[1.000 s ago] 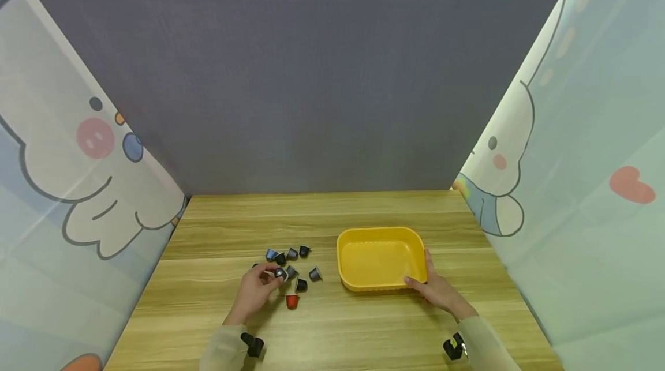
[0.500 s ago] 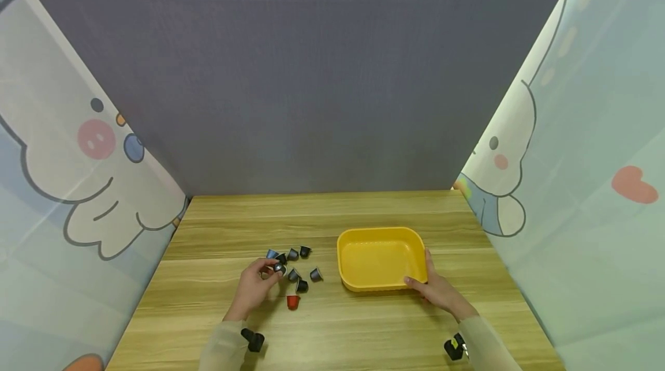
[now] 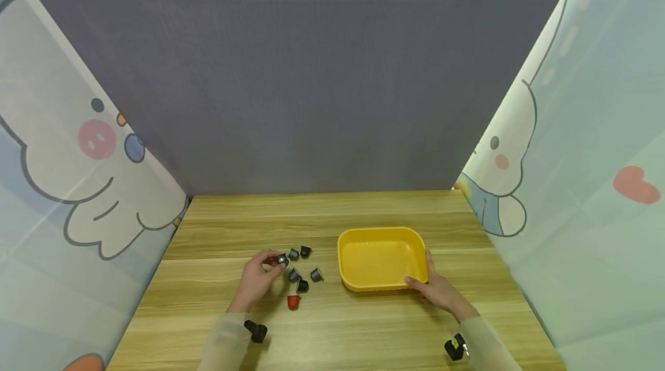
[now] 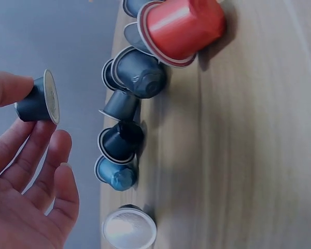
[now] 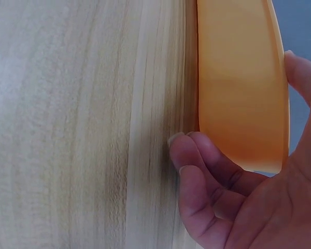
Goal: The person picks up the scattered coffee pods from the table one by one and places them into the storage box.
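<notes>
My left hand [image 3: 258,280] pinches a dark coffee capsule [image 3: 282,259] between thumb and fingers, above the left part of the table. In the left wrist view this capsule [image 4: 33,104] is off the table, its pale lid facing right. Loose capsules lie close by: a red capsule [image 3: 293,302] nearest me, a black capsule [image 3: 302,285], a grey capsule [image 3: 316,274] and several more. A blue capsule [image 4: 116,174] is mostly behind the left hand in the head view. My right hand [image 3: 439,291] grips the right front corner of a yellow tray [image 3: 381,258], thumb over its rim.
The wood-grain table [image 3: 358,330] ends at a dark grey backdrop [image 3: 322,100]. Printed curtains [image 3: 582,186] hang at both sides. A capsule [image 4: 129,228] with its foil lid towards the camera lies apart from the row in the left wrist view.
My left hand has moved slightly towards the back of the table, carrying the capsule and covering the blue capsule more. The right hand and the tray stay in place.
</notes>
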{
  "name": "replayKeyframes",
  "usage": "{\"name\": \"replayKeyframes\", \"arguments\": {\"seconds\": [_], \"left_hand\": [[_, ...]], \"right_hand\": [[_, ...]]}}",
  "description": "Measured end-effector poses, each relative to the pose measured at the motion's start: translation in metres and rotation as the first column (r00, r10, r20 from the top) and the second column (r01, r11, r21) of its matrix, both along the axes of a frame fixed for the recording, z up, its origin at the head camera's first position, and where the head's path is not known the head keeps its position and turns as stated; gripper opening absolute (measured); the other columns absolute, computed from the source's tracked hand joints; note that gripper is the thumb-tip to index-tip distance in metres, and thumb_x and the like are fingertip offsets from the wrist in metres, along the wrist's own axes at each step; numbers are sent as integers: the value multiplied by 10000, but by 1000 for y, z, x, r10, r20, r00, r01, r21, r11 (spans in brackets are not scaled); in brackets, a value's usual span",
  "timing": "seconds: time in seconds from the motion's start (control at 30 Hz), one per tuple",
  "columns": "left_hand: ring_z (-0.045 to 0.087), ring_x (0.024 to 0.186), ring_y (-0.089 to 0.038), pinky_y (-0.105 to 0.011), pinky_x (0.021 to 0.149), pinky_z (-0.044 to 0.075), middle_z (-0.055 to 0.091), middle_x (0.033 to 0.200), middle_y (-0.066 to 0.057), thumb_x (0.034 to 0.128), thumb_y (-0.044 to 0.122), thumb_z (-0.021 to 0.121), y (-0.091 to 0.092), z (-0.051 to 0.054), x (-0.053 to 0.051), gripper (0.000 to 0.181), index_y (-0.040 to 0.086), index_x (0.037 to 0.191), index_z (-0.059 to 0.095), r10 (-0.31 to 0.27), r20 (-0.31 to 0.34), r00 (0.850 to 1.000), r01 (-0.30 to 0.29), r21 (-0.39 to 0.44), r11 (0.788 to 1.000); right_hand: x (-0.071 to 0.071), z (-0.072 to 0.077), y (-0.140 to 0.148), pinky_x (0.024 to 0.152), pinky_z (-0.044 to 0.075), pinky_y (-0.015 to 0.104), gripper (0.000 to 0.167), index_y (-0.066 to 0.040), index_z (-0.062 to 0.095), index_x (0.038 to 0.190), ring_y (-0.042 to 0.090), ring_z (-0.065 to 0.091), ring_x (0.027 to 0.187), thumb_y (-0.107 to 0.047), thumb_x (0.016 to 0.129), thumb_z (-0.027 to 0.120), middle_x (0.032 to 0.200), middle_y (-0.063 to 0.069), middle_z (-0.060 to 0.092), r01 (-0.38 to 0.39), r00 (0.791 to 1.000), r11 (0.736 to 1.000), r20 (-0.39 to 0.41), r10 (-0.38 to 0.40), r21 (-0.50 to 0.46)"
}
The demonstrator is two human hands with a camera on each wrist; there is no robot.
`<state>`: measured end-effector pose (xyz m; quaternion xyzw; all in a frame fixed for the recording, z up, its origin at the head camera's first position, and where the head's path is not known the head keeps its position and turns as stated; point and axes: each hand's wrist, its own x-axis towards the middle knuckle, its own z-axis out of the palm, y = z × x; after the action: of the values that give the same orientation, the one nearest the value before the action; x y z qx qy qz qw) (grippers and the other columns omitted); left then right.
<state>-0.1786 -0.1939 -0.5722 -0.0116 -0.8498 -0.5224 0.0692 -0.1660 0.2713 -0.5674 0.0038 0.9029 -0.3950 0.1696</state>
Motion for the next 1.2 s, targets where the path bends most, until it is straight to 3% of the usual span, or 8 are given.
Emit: {"name": "replayKeyframes", "arguments": {"seconds": [0.2,0.73,1.07,1.2], "left_hand": [[602,879,-216,-267,651,475,662,902,-22,821,66,798,1,5,-7,255,62,1065,727,-1,-22,1000,1,-26,1000],[602,873,-274,-287,627,473,654,916,-18,862,147,784,11,21,-19,251,97,1099,717,-31,13,999,32,-43,999],[599,909,-174,-320,695,497,667,1022,20,879,177,777,24,36,-31,244,130,1110,716,-90,-45,995,88,-57,995],[598,908,-164,-312,680,475,667,1016,32,874,167,782,30,36,-36,238,148,1104,722,-101,-48,994,98,-67,993]], "right_hand": [[0,1,0,570,439,319,1095,-96,-186,1565,184,490,583,-507,951,622,682,74,519,-6,1000,1000,12,6,-12],[-2,0,2,570,429,310,1103,-108,-191,1565,184,488,582,-513,947,627,672,68,515,-4,1000,1000,24,4,-13],[-3,-1,2,569,431,315,1105,-114,-187,1567,190,496,584,-527,943,625,681,73,519,-5,1000,1000,25,5,-1],[-4,-1,2,573,434,316,1106,-117,-186,1568,192,498,587,-531,941,626,686,75,517,-3,1000,1000,28,3,-4]]}}
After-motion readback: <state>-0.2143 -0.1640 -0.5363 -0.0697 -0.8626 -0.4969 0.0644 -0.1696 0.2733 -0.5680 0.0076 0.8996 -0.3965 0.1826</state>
